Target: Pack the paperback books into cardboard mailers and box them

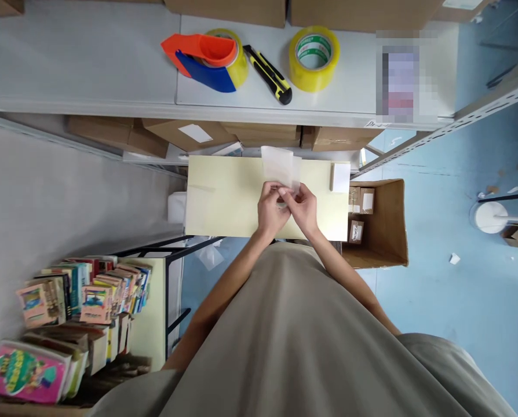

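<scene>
Both hands meet at the centre of the frame, above a pale yellow tabletop (224, 197). The left hand (271, 209) and the right hand (303, 207) reach forward from bare forearms that angle inward from the lower middle of the frame. Their fingers curl toward each other and pinch the lower edge of a thin translucent white sheet (278, 165), perhaps a small plastic bag, which stands up and away from the hands toward the top of the frame. Both grips are closed tight on it, fingertips nearly touching.

Just right of the hands, a small white block (340, 177) lies on the tabletop. Further right sits an open cardboard box (387, 223) with small packets inside. On the grey shelf (89, 63) at the top rest a tape dispenser (204, 61), a yellow utility knife (270, 74) and a roll of yellow tape (314, 57). Stacked books (74, 315) fill the lower left.
</scene>
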`<state>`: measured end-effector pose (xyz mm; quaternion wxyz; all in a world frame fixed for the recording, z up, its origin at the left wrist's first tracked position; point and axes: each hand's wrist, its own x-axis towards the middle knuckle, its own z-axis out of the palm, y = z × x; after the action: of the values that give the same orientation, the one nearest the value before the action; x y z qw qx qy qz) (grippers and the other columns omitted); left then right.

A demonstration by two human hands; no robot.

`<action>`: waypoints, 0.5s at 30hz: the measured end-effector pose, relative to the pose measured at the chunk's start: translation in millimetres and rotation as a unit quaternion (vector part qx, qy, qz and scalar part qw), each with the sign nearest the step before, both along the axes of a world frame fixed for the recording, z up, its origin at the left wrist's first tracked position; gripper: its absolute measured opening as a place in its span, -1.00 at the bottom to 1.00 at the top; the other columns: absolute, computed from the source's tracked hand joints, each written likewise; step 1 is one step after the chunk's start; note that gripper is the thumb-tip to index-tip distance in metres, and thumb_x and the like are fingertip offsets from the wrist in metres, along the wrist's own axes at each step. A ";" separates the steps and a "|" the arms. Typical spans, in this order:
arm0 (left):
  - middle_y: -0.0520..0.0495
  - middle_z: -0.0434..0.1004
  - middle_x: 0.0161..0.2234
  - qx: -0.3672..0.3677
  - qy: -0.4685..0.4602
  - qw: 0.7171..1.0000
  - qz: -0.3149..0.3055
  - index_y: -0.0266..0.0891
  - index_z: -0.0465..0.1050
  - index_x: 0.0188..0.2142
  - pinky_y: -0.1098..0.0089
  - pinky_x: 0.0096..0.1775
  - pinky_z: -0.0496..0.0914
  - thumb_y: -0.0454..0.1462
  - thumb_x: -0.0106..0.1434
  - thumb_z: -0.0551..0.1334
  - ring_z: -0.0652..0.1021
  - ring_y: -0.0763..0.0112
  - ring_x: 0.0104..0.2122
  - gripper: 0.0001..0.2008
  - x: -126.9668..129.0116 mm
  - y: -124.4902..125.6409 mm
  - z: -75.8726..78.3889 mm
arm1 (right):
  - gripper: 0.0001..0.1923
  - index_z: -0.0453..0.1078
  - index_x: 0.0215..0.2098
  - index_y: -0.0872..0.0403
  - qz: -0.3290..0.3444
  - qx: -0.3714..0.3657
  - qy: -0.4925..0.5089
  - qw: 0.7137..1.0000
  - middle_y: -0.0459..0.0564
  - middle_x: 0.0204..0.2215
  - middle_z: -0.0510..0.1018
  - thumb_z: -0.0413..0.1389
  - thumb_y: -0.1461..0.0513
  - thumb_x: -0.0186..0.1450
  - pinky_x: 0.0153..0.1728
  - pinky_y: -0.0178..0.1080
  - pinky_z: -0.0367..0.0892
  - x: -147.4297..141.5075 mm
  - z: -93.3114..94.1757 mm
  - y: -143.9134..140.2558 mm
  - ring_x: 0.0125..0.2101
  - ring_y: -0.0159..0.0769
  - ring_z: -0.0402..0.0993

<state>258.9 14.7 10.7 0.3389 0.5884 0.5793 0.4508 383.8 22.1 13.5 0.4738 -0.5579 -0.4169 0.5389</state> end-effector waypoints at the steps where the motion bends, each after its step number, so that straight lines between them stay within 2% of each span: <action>1: -0.19 0.63 0.07 0.003 -0.001 1.000 -0.017 -0.13 0.71 -0.10 0.28 -0.04 0.70 -0.16 0.43 0.48 0.73 0.20 0.00 -0.86 2.8 -3.3 -0.4 | -0.30 0.59 -0.15 0.00 -0.013 -0.005 -0.004 1.000 -0.05 -0.31 0.67 0.37 -0.42 0.33 -0.20 -0.17 0.56 3.6 0.5 0.7 -0.28 -0.21 0.57; 4: -0.23 0.62 0.22 -0.039 -0.059 0.994 -0.084 -0.09 0.68 0.13 0.20 0.10 0.71 -0.13 0.45 0.45 0.70 0.13 0.17 -0.70 0.2 -11.1 -5.1 | -0.29 0.54 -0.28 0.00 -0.031 -0.013 -0.002 0.999 -0.14 -0.45 0.47 0.30 -0.45 0.38 -0.31 -0.22 0.39 22.9 3.1 2.8 -0.38 -0.30 0.35; 5: -0.23 0.62 0.26 -0.061 -0.082 0.991 -0.086 -0.07 0.65 0.19 0.17 0.13 0.70 -0.09 0.46 0.44 0.69 0.11 0.21 -0.64 -4.2 -12.2 -7.4 | -0.28 0.53 -0.30 0.00 -0.030 -0.016 0.003 0.999 -0.16 -0.47 0.40 0.30 -0.45 0.37 -0.33 -0.23 0.33 30.2 4.4 3.0 -0.40 -0.32 0.29; 6: -0.23 0.63 0.29 -0.082 -0.097 0.989 -0.070 -0.05 0.62 0.24 0.14 0.16 0.69 -0.05 0.46 0.45 0.69 0.09 0.23 -0.58 -10.0 -12.4 -9.7 | -0.28 0.52 -0.32 0.00 -0.026 -0.021 0.012 0.999 -0.18 -0.49 0.34 0.32 -0.45 0.36 -0.36 -0.24 0.27 36.7 5.9 2.8 -0.41 -0.34 0.23; 8: -0.23 0.65 0.32 -0.117 -0.117 0.986 0.001 -0.05 0.59 0.26 0.11 0.22 0.66 0.04 0.41 0.52 0.67 0.06 0.27 -0.47 -24.0 -10.0 -13.2 | -0.29 0.51 -0.33 0.00 -0.004 -0.032 0.038 0.999 -0.20 -0.50 0.26 0.36 -0.44 0.34 -0.39 -0.24 0.18 45.8 8.9 1.5 -0.44 -0.37 0.14; 10: -0.24 0.70 0.27 -0.166 -0.162 0.972 0.042 -0.08 0.62 0.21 0.07 0.24 0.65 0.15 0.32 0.58 0.67 -0.01 0.29 -0.38 -38.3 -6.3 -13.3 | -0.29 0.49 -0.35 0.00 0.034 -0.044 0.066 0.996 -0.20 -0.50 0.25 0.38 -0.44 0.33 -0.41 -0.25 0.13 48.3 10.7 -0.2 -0.45 -0.38 0.10; 13: -0.25 0.80 0.01 -0.256 -0.274 0.927 0.005 -0.18 0.68 0.02 0.02 0.13 0.70 0.28 0.26 0.57 0.74 -0.11 0.18 -0.34 -54.6 -5.1 -6.4 | -0.26 0.45 -0.38 -0.02 0.078 -0.057 0.089 0.991 -0.18 -0.49 0.28 0.37 -0.46 0.32 -0.40 -0.25 0.19 41.6 8.5 -1.0 -0.45 -0.37 0.14; 15: -0.22 0.78 -0.16 -0.277 -0.303 0.912 0.005 -0.21 0.68 -0.10 0.06 0.02 0.71 0.29 0.22 0.59 0.78 -0.08 0.05 -0.35 -61.3 -9.1 0.2 | -0.27 0.46 -0.36 -0.03 0.099 -0.065 0.092 0.989 -0.15 -0.47 0.37 0.32 -0.48 0.33 -0.35 -0.23 0.32 33.6 2.3 0.6 -0.42 -0.32 0.28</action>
<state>197.5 5.6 10.8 0.6456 0.3025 0.5535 0.4305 417.4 22.7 15.8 0.4172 -0.4917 -0.3886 0.6582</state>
